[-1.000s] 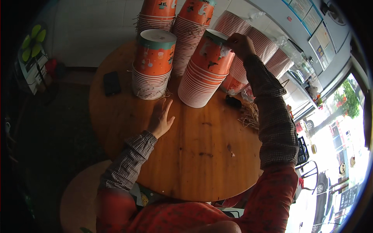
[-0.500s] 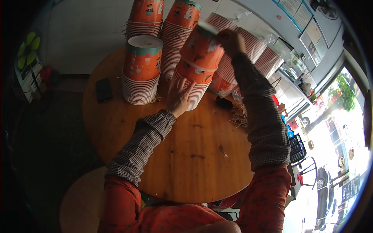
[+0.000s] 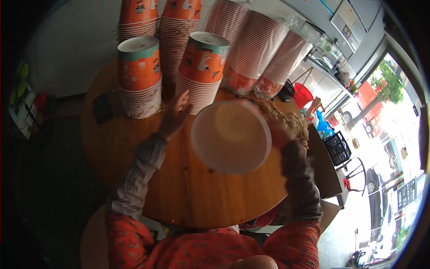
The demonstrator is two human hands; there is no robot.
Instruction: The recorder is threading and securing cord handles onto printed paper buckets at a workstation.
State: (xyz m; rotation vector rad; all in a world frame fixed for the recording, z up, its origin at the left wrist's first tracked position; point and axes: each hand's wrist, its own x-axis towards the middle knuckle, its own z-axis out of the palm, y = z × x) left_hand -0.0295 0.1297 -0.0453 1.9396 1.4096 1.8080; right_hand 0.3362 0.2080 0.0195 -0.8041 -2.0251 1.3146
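In my right hand, blurred by motion, is a large paper bucket, tipped so its pale inside faces me above the table. The fingers behind its rim are partly hidden. My left hand is empty, fingers apart, just left of a nested stack of orange paper buckets standing upside down with a green band on top. Whether its fingertips touch that stack I cannot tell. A similar stack stands further left, some thin strings hanging at its lower rims.
Taller bucket stacks rise at the back left. Plastic-wrapped bucket stacks lean at the back right. A pile of straw-coloured strings lies on the right of the round wooden table; a dark flat object lies at its left.
My right hand has pulled a bucket off the stack and brought it nearer, turning its opening toward me. My left hand has come away from the stack's side, and the view has shifted.
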